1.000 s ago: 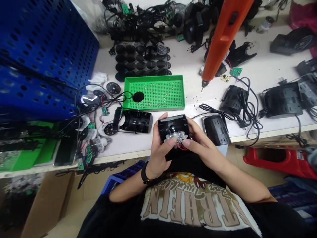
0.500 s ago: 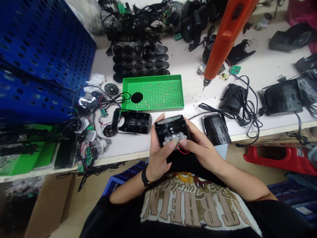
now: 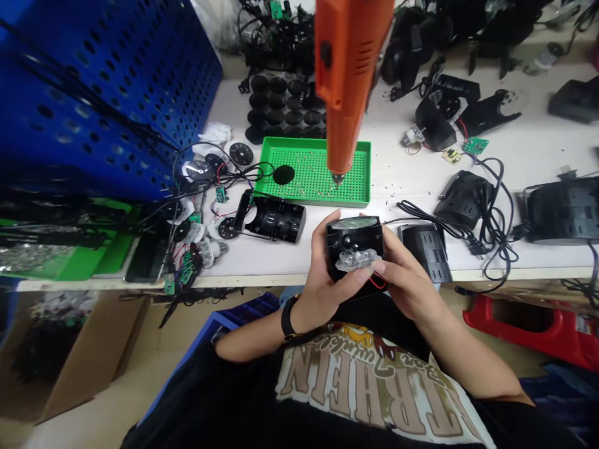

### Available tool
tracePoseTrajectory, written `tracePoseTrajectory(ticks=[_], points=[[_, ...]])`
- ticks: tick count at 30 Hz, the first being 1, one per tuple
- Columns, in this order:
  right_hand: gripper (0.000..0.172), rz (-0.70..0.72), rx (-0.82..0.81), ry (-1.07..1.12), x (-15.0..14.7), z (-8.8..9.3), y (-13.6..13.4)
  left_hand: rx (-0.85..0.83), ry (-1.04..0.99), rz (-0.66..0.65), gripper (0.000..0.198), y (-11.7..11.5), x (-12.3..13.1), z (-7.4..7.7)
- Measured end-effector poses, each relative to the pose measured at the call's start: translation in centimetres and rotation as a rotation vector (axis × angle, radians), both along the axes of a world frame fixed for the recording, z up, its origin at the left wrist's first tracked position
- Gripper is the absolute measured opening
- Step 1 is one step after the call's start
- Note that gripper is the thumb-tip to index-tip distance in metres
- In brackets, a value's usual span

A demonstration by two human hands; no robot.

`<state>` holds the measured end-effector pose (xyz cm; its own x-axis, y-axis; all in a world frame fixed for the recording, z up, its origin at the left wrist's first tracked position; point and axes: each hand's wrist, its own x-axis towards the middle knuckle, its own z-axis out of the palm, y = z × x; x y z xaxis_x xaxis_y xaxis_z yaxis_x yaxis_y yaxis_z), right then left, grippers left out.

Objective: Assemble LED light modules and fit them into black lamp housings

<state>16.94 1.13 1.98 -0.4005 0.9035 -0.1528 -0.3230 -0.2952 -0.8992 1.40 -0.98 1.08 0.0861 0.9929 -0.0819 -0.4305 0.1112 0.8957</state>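
Note:
Just in front of the bench edge, a black plastic lamp housing (image 3: 337, 240) is held between my two hands. Its near opening carries a clear, knobbly plastic piece (image 3: 355, 260), with red wires (image 3: 378, 282) below it. My left hand (image 3: 322, 287) wraps the left side, thumb at the clear piece. On the other side, my right hand (image 3: 412, 284) grips the housing, its thumb also at the clear piece. Above the green tray (image 3: 367, 181) hangs an orange electric screwdriver (image 3: 347, 106), apart from the housing.
Small screws lie in the tray beside a black disc (image 3: 283, 174). An open black housing (image 3: 281, 221) lies to the left, near circuit boards and wires. Finished-looking housings (image 3: 463, 199) with coiled cables (image 3: 498, 231) stand right. A blue perforated crate (image 3: 116, 81) borders the left side.
The view has shifted, and the screwdriver now hangs over the tray instead of right of it. My left thumb has slid across the clear piece, exposing more of it.

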Motion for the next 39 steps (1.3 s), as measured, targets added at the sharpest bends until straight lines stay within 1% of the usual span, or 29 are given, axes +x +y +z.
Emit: tracePoseTrajectory(ticks=[3, 5, 9, 14, 16, 21, 27, 30, 32, 35, 37, 39], points=[[0.052, 0.017, 0.008, -0.013, 0.1, 0.2, 0.4, 0.001, -0.018, -0.055, 0.095, 0.2, -0.2, 0.1], [0.046, 0.033, 0.022, -0.029, 0.2, 0.2, 0.8, -0.003, -0.013, -0.059, 0.1, 0.3, -0.3, 0.3], [0.048, 0.045, 0.033, 0.001, 0.3, 0.1, 1.3, 0.001, 0.04, -0.029, 0.1, 0.7, -0.3, 0.7], [0.047, 0.043, 0.016, 0.057, 0.2, 0.2, 1.5, -0.004, 0.033, -0.035, 0.103, 0.9, -0.3, 0.8], [0.047, 0.041, 0.004, 0.068, 0.2, 0.3, 1.4, -0.019, 0.065, -0.048, 0.1, 0.9, -0.3, 0.8], [0.049, 0.033, -0.012, 0.043, 0.3, 0.3, 1.2, -0.026, 0.185, -0.048, 0.085, 0.7, -0.2, 1.3], [0.049, 0.01, -0.042, 0.017, 0.0, 0.3, 0.8, -0.006, 0.225, -0.03, 0.085, 0.5, -0.1, 1.1], [0.055, 0.038, -0.103, 0.035, 0.2, 0.5, 0.7, -0.055, 0.174, -0.025, 0.087, 0.4, -0.1, 0.9], [0.06, 0.068, -0.188, 0.08, 0.5, 0.8, 0.7, -0.104, 0.106, -0.037, 0.089, 0.3, -0.1, 0.9], [0.061, 0.07, -0.312, 0.119, 1.0, 1.2, 1.0, -0.153, 0.006, -0.067, 0.092, 0.2, -0.1, 1.0], [0.059, 0.061, -0.341, 0.122, 1.1, 1.4, 1.1, -0.167, -0.024, -0.074, 0.092, 0.3, -0.1, 1.0], [0.059, 0.052, -0.316, 0.129, 1.0, 1.4, 1.2, -0.186, -0.025, -0.065, 0.089, 0.3, -0.1, 0.9]])
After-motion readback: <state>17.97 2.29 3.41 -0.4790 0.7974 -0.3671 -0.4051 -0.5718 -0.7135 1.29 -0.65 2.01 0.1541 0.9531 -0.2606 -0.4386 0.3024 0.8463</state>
